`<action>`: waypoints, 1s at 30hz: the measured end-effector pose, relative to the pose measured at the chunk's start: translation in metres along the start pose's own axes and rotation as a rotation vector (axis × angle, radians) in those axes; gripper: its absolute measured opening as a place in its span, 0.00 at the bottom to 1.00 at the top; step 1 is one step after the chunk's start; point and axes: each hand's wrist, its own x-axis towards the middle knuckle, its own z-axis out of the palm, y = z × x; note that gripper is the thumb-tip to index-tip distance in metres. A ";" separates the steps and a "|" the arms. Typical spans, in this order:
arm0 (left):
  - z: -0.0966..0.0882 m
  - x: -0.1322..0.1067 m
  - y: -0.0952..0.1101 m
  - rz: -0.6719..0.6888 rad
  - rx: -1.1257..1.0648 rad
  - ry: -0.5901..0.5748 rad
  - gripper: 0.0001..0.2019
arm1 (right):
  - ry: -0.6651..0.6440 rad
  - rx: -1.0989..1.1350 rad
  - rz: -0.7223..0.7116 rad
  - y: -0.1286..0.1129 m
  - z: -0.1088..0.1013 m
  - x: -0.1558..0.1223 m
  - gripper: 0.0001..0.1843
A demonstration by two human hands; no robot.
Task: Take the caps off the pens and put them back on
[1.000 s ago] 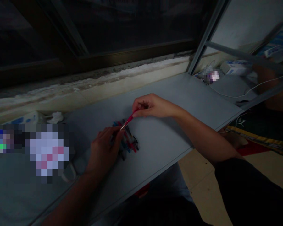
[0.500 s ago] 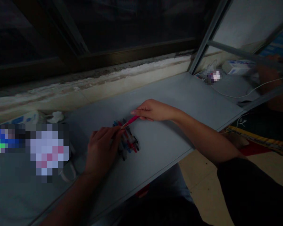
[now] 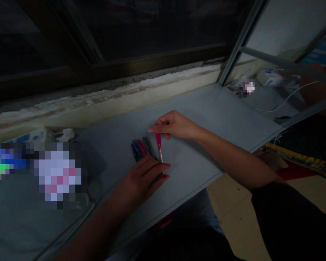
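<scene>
A red pen (image 3: 161, 155) with a clear barrel stands slanted over the table, between my two hands. My right hand (image 3: 174, 125) pinches its red upper end between thumb and fingers. Around the pen's lower tip, the thumb and forefinger of my left hand (image 3: 143, 177) close in. Just left of that pen, several other pens (image 3: 139, 146) lie side by side on the grey table, with black, blue, red and grey ends showing. My left hand covers their near ends.
The grey tabletop (image 3: 201, 105) runs along a wall ledge below a dark window. Tissue packs (image 3: 34, 136) and blurred items lie at left. A metal frame post (image 3: 235, 59) rises at right, with a white cable (image 3: 296, 96) and another person's arm (image 3: 315, 87) beyond it.
The red pen has swung from a sideways slant to nearly lengthwise. My left hand has moved right and nearer, over the pens' near ends. My right hand has stayed about in place.
</scene>
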 end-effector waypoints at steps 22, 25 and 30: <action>-0.003 0.002 0.006 -0.083 -0.122 -0.007 0.08 | -0.071 -0.067 -0.024 0.005 0.004 0.000 0.29; -0.003 0.003 0.006 -0.107 -0.129 0.002 0.08 | -0.072 -0.076 -0.022 0.003 0.004 -0.001 0.28; -0.005 0.002 0.007 -0.096 -0.141 0.003 0.08 | -0.077 -0.072 -0.029 0.005 0.005 0.000 0.26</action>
